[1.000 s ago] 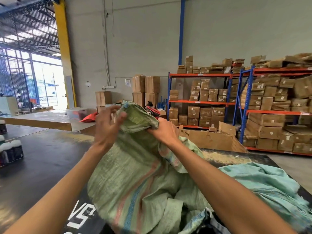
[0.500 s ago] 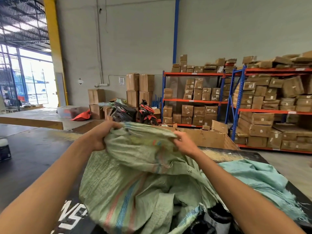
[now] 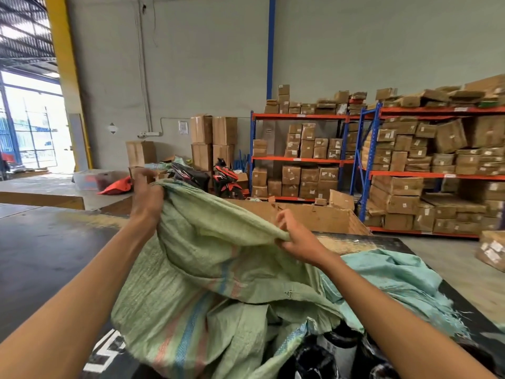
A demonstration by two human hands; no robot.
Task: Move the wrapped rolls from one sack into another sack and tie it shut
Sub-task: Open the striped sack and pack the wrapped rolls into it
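Note:
A pale green woven sack (image 3: 207, 269) with red and blue stripes lies crumpled in front of me. My left hand (image 3: 146, 196) grips its raised top edge at the left. My right hand (image 3: 296, 239) pinches the same edge at the right, so the cloth stretches between the two hands. A second, turquoise sack (image 3: 404, 280) with a frayed edge lies flat to the right on the dark table (image 3: 49, 258). At the bottom edge, dark plastic-wrapped rolls (image 3: 336, 354) show in an open sack mouth, partly hidden by my right arm.
A large open cardboard box (image 3: 314, 214) stands just behind the sacks. Blue and orange shelving (image 3: 366, 160) full of cartons fills the right. Parked motorbikes (image 3: 218, 179) and stacked cartons (image 3: 213, 143) stand by the back wall. A loose carton (image 3: 492, 253) sits on the floor at right.
The sack's bunched top, held high and close together a second ago, is now pulled apart. My hands moved away from each other and the right hand dropped lower.

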